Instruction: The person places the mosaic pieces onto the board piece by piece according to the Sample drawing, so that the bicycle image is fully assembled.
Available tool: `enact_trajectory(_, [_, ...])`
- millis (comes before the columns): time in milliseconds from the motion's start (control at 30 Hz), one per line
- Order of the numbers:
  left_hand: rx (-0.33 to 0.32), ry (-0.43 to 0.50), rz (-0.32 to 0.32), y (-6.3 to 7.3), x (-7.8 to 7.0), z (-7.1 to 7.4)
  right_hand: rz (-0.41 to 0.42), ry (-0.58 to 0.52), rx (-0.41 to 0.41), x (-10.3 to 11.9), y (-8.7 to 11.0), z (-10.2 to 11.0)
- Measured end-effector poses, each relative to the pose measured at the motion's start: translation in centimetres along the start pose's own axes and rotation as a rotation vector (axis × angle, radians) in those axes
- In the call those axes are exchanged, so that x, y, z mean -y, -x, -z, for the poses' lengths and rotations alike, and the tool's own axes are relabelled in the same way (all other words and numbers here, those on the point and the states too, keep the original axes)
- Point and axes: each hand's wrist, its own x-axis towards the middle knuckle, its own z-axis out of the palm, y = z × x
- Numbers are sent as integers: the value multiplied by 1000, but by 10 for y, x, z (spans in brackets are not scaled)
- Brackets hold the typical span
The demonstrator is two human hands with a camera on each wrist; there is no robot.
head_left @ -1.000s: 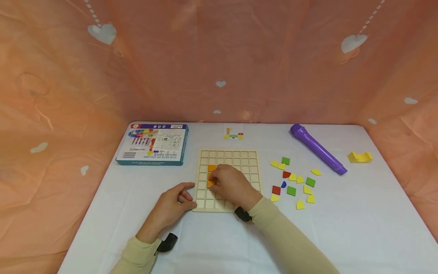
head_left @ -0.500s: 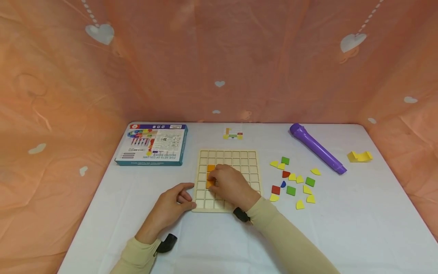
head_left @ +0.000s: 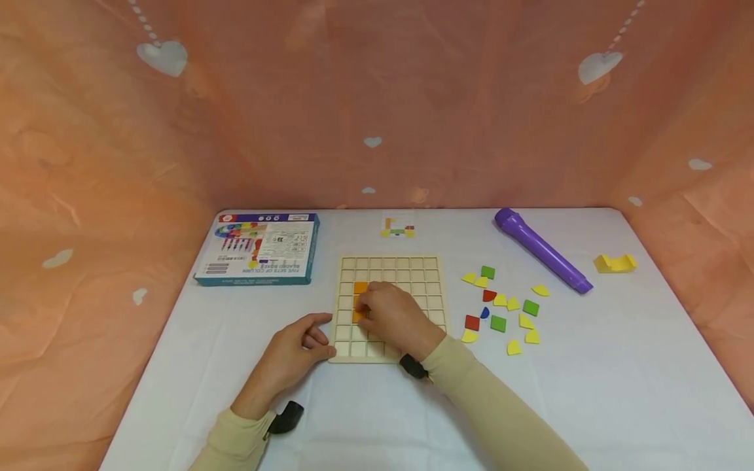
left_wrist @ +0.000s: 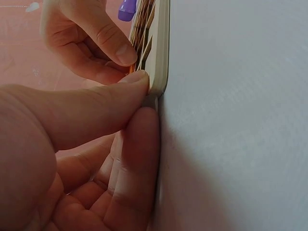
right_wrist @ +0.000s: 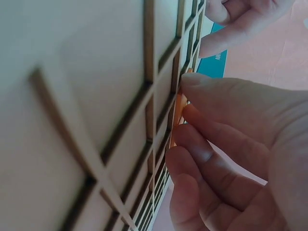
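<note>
Under your right hand (head_left: 396, 318) the grid board (head_left: 406, 271) looks pale matt wood; the orange tile (head_left: 360, 288) just beyond your fingertips is smooth. The tablecloth (head_left: 377, 418) appears matt white.

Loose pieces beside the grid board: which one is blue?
The small blue piece, the only blue one, lies mid-cluster between the red square and the green square.
</note>
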Motion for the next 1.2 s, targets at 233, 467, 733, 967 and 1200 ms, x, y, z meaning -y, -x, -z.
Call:
enact_trajectory(233, [-1,10,-1,1,0,0,-4,6,-2,1,1,0])
enact_trajectory(467, [6,1,-21,2,-3,-1,-6,9,8,-1,2,2])
enact_trajectory(733, [12,-6,-25,0,-5,-2,-30,-18,14,-5,6,6])
enact_trajectory(967, [11,-6,1,-1,-3,-1,-41,-53,12,-7,9,11])
enact_trajectory(1200, [9,-19,11,-1,0,0,-84,-69,-3,-18,20,20])
